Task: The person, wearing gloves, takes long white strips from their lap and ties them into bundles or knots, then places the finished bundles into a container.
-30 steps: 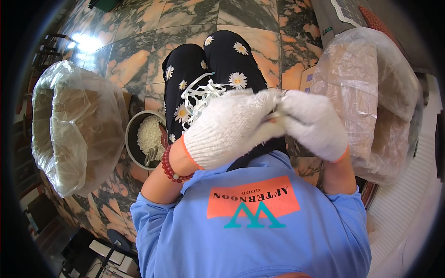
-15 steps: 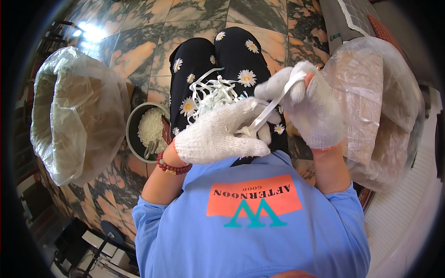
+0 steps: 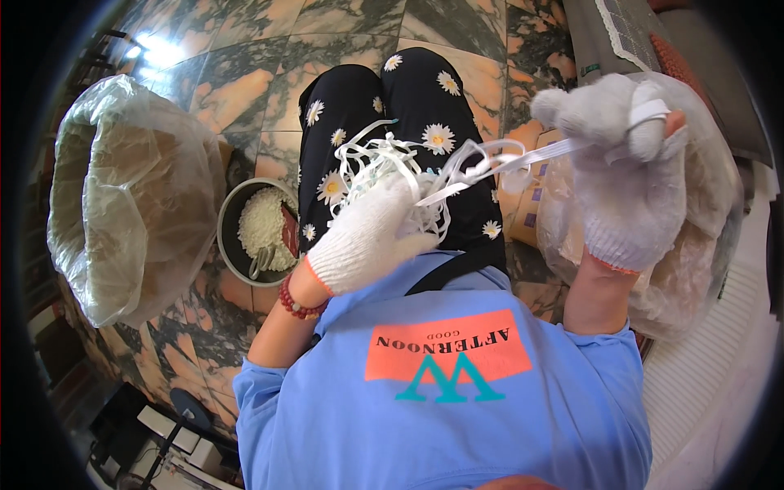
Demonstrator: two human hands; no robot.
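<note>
The right hand [image 3: 627, 167], in a white knit glove, is raised above the right bag, its fingers curled around a white strap [image 3: 535, 155] that loops over one of them; a bare fingertip pokes out of the glove. The strap runs slanting down to the left, with looser, blurred curls beside it, to the left hand [image 3: 367, 233]. That hand, gloved too, lies low over the lap against a tangle [image 3: 380, 159] of white strips, thumb pointing right; its fingertips are lost among the strips, so I cannot tell whether it grips any. The tangle rests on the thighs, upon black trousers [image 3: 347, 94] with daisies. A red bead bracelet [image 3: 300, 304] circles the left wrist, and a blue shirt [image 3: 441, 441] fills the near part. Left of the legs stands a pail [image 3: 229, 245] holding white bits [image 3: 263, 214], something red [image 3: 289, 231] and a metal loop [image 3: 262, 263]. Beyond it, at far left, is a clear plastic bag [image 3: 147, 220], open at the top. Right of the legs is a yellowish carton [image 3: 527, 211], next to the right bag [image 3: 709, 212], also clear plastic. Marbled tiles [image 3: 241, 86] cover the floor.
</note>
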